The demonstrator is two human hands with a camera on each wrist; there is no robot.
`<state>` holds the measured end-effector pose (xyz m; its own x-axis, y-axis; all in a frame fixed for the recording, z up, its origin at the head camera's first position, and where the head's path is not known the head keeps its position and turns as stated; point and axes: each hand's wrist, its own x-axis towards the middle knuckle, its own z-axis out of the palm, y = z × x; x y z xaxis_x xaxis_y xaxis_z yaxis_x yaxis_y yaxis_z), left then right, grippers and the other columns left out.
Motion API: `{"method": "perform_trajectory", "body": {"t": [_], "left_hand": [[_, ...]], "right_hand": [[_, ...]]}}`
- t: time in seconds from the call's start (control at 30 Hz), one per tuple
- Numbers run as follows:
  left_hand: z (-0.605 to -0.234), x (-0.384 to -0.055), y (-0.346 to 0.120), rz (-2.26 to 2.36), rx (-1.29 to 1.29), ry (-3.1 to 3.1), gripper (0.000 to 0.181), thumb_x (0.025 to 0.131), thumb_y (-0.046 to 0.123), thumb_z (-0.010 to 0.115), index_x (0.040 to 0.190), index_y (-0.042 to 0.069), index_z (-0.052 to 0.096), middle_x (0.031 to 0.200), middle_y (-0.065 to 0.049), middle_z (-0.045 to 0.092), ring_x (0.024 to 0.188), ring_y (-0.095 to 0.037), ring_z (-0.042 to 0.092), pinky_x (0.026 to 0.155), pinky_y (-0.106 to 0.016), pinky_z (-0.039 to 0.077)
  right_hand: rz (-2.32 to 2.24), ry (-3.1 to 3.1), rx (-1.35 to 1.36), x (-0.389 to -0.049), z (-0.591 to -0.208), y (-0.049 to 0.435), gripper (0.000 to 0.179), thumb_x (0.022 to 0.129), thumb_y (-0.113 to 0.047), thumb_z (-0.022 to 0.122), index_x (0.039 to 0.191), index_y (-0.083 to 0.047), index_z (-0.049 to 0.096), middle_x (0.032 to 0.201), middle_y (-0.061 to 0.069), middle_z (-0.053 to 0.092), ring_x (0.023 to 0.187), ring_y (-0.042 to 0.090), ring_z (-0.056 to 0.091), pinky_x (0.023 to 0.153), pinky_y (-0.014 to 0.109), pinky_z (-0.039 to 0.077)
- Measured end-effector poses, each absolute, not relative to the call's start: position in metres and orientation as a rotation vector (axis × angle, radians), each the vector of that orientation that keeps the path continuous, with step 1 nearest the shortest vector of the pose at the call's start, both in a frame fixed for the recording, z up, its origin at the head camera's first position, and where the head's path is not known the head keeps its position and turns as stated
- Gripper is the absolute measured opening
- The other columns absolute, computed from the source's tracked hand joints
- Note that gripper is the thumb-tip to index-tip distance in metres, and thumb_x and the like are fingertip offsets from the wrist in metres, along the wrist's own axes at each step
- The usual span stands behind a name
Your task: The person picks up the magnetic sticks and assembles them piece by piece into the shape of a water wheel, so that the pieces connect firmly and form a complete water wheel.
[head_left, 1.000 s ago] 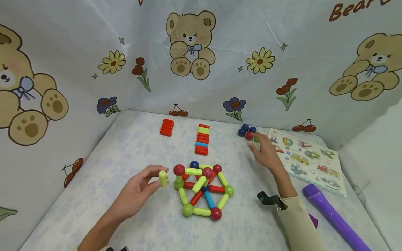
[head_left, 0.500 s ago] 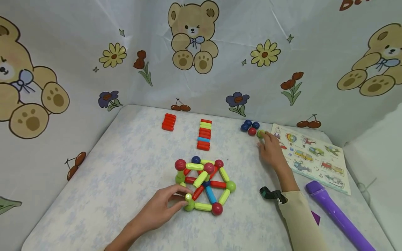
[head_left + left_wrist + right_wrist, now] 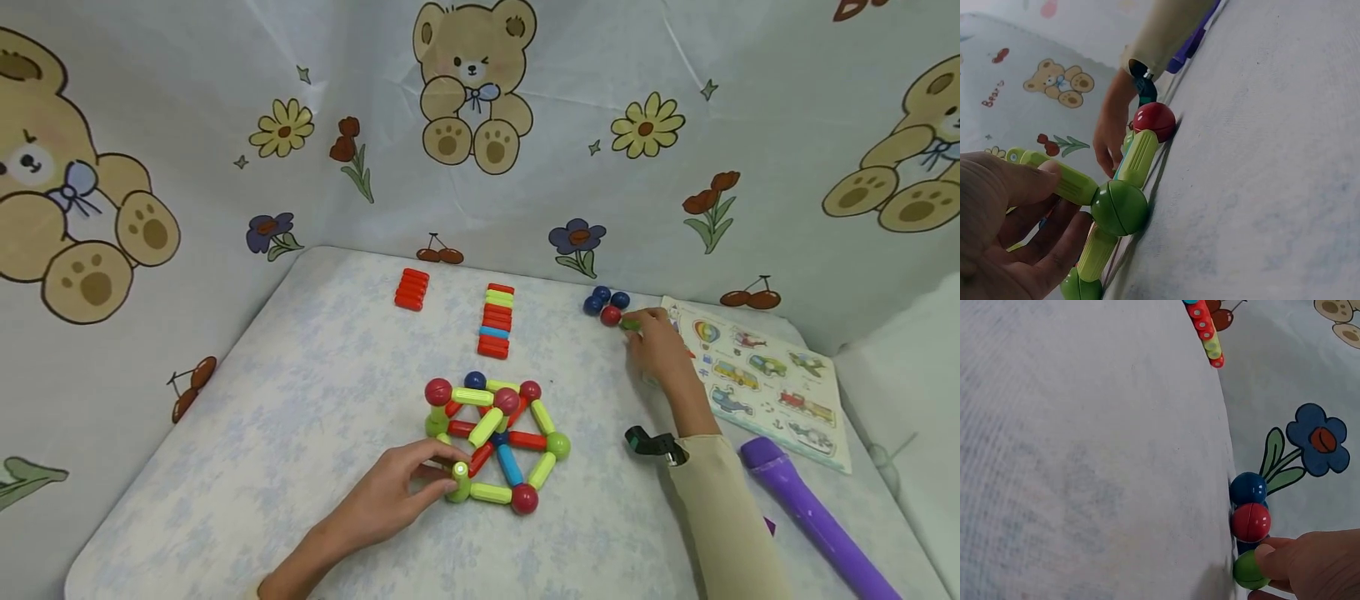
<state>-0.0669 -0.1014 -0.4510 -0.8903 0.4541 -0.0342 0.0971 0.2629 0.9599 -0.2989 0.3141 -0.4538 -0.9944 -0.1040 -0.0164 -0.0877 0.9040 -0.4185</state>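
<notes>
My left hand [image 3: 393,483] pinches a yellow-green stick [image 3: 1063,178] that stands upright on a green ball [image 3: 1119,208] at the near left corner of a ball-and-stick frame [image 3: 491,493]. The frame has a ring of balls and sticks, spokes meeting at a dark blue ball, and a raised part with two red balls at its back left. Over at the back right, my right hand [image 3: 662,346] holds a green ball [image 3: 1249,571] between thumb and fingers. Beside that ball lie a red ball [image 3: 611,316] and several blue balls [image 3: 592,305].
Two rows of sticks lie behind the frame: red sticks [image 3: 412,289] and a mixed column [image 3: 496,321]. A picture book [image 3: 765,375] lies right of my right hand. Nearer stands a purple microphone-shaped object [image 3: 810,508], lying along the right side. A printed curtain [image 3: 375,75] hangs behind.
My left hand has brought the yellow-green stick rightward and down onto the frame's near left green ball. My right hand has shifted from near the red ball to the green ball and taken hold of it.
</notes>
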Motion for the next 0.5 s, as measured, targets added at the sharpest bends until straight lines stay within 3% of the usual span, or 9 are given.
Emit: {"method": "perform_trajectory", "body": {"t": [0.3, 0.5], "left_hand": [[-0.453, -0.070, -0.107, 1.570, 0.599, 2.311, 0.033, 0.102, 0.016, 0.076, 0.134, 0.011, 0.070, 0.129, 0.003, 0.072, 0.116, -0.015, 0.071, 0.095, -0.023, 0.059], [-0.442, -0.076, -0.129, 1.538, 0.640, 2.410, 0.028, 0.102, 0.018, 0.077, 0.129, 0.013, 0.074, 0.122, 0.002, 0.075, 0.108, -0.010, 0.072, 0.090, -0.027, 0.062]], "right_hand": [[-0.645, 3.075, -0.037, -0.313, -0.456, 0.314, 0.026, 0.110, -0.011, 0.059, 0.134, -0.003, 0.060, 0.146, 0.035, 0.041, 0.117, 0.053, 0.055, 0.104, 0.071, 0.048], [-0.648, 3.131, -0.013, -0.295, -0.439, 0.311, 0.026, 0.106, -0.013, 0.062, 0.127, 0.000, 0.054, 0.134, 0.034, 0.048, 0.099, 0.046, 0.056, 0.085, 0.062, 0.054]]}}
